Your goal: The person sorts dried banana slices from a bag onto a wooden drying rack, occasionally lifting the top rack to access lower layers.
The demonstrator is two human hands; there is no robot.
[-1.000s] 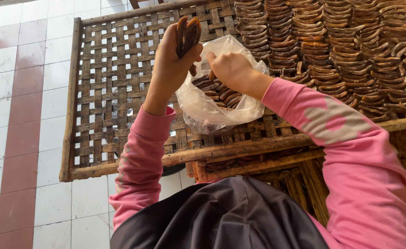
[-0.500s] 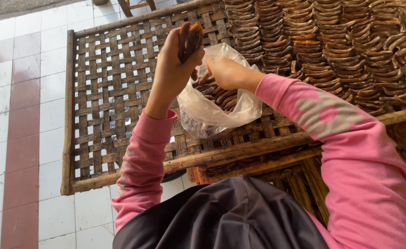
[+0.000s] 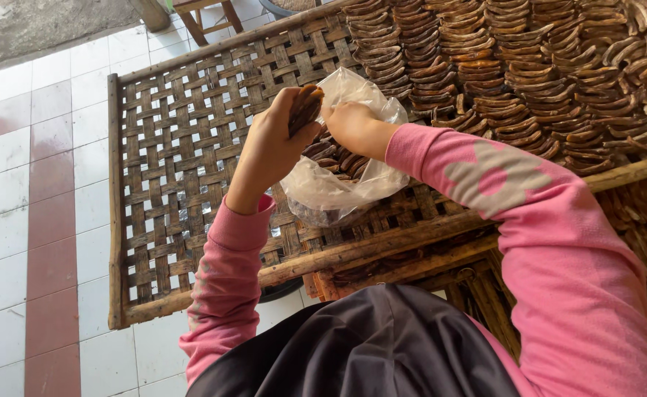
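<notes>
Brown curved strips [image 3: 529, 66], clear bag [image 3: 338, 191], pink sleeve [image 3: 551, 242] with a paler, perhaps floral patch

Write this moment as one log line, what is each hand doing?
left hand: grips stack of brown curved pieces | right hand: at mouth of clear plastic bag | bag rests on woven bamboo tray | more pieces in rows

A woven bamboo rack [image 3: 176, 154] with a pole frame carries everything. Rows of curved brown dried slices [image 3: 529, 66] cover it from twelve to three o'clock. A clear plastic bag [image 3: 331, 195] rests at centre, nine o'clock side bare lattice.
</notes>
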